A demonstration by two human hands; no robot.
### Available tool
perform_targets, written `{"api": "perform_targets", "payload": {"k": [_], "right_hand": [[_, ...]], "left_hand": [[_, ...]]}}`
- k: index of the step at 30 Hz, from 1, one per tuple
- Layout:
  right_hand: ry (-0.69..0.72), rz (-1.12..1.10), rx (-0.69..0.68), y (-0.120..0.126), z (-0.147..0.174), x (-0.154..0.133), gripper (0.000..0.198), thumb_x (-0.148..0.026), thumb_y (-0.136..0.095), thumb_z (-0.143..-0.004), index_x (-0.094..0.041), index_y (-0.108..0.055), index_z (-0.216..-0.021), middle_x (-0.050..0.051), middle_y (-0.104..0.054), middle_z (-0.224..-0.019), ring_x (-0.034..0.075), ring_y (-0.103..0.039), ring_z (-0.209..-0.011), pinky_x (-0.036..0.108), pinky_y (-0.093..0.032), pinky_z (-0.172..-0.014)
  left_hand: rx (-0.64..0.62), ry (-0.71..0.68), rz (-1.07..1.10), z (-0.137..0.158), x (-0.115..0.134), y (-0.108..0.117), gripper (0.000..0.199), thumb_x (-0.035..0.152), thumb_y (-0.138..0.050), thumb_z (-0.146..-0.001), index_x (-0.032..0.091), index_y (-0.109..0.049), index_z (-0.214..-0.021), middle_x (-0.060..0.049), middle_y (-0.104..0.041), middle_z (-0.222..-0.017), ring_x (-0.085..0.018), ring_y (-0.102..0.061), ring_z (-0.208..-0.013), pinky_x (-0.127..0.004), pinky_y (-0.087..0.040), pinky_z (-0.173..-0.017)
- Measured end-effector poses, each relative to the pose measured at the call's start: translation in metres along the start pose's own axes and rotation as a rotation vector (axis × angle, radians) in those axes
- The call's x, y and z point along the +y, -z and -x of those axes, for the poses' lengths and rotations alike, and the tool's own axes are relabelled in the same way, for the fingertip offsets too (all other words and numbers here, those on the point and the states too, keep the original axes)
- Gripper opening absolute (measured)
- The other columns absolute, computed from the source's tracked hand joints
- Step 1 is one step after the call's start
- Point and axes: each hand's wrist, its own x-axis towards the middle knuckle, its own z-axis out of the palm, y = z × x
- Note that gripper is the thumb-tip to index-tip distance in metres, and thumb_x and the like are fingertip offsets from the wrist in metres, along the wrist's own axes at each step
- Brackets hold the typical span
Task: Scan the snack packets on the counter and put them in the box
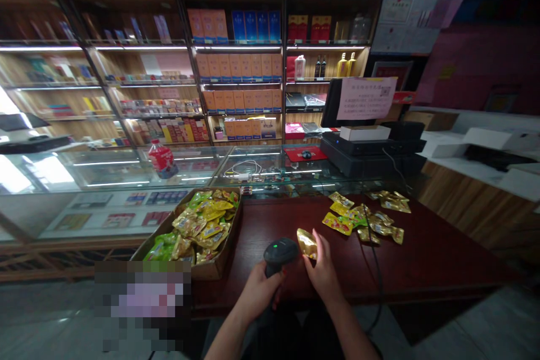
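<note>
My left hand (262, 288) is wrapped round the handle of a black barcode scanner (280, 250), whose top shows a small green light. Just to the right, my right hand (322, 271) grips a gold snack packet (307, 243) between thumb and fingers, close to the scanner's head. A cardboard box (217, 268) full of gold, yellow and green packets (202, 219) stands at the left end of the dark red table (270, 216). Right of my hands lies a loose group of similar packets (343, 216), with more gold packets (392, 201) behind.
A black cable (375, 261) runs over the table's right part. Behind stands a glass display counter (202, 171) with a red-labelled bottle (162, 158), a mouse (306, 154) on a red pad and a monitor (331, 102). A pixelated patch covers the lower left.
</note>
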Motion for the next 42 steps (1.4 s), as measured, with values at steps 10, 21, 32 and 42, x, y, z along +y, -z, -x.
{"api": "perform_targets", "payload": {"k": [10,21,32,42], "right_hand": [[-0.228,-0.194,-0.056,-0.016,-0.026,-0.008,0.083,-0.047,-0.068,-0.083,-0.019,-0.040,-0.157,0.019,-0.067,-0.141,0.034,-0.070,-0.125,0.048,-0.059,-0.104],[0.039,0.203,-0.402,-0.145,-0.175,-0.177,0.103,-0.012,-0.058,-0.089,-0.019,0.004,-0.170,0.021,-0.063,-0.149,0.029,-0.074,-0.113,0.036,-0.058,-0.088],[-0.146,0.322,-0.425,-0.113,-0.161,-0.097,0.054,-0.027,-0.053,-0.100,-0.018,-0.054,-0.153,0.014,-0.063,-0.151,0.029,-0.058,-0.139,0.044,-0.044,-0.114],[-0.300,0.922,-0.169,0.013,-0.078,0.034,0.055,-0.020,-0.043,-0.096,-0.001,-0.058,-0.146,0.034,-0.054,-0.150,0.046,-0.053,-0.139,0.075,-0.027,-0.114]], "left_hand": [[0.150,0.018,0.019,-0.020,-0.042,0.024,0.027,0.045,-0.068,-0.074,0.021,-0.057,-0.078,0.006,-0.051,-0.043,-0.012,-0.043,-0.035,-0.023,-0.036,-0.036],[0.346,0.016,0.231,-0.040,-0.092,0.039,0.045,0.058,-0.082,-0.065,0.024,-0.056,-0.074,0.005,-0.052,-0.044,-0.014,-0.046,-0.034,-0.025,-0.036,-0.035],[0.301,-0.019,0.197,-0.033,-0.083,0.044,0.045,0.059,-0.082,-0.066,0.021,-0.059,-0.075,0.005,-0.054,-0.046,-0.012,-0.045,-0.035,-0.023,-0.037,-0.036],[0.262,-0.079,0.153,-0.027,-0.074,0.039,0.038,0.054,-0.077,-0.071,0.020,-0.060,-0.075,0.005,-0.054,-0.044,-0.012,-0.046,-0.035,-0.022,-0.037,-0.037]]}}
